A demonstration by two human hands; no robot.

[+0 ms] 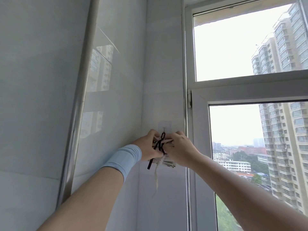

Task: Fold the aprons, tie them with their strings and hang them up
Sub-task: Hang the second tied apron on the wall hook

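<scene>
A folded apron bundle [168, 162], pale with a striped edge, is held up against the white wall just below a clear adhesive hook [164, 127]. A dark string [160, 142] is tied around it and loops up to the hook; a dark end and a pale string [156, 177] hang down. My left hand [148, 147] grips the bundle's left side, with a light blue band on the wrist. My right hand [180, 148] grips its right side. Most of the bundle is hidden behind the fingers.
A white-framed window [198, 104] stands directly right of the hook, with tall buildings outside. A metal pipe [78, 104] runs up the glossy tiled wall to the left. The wall corner lies just left of the hook.
</scene>
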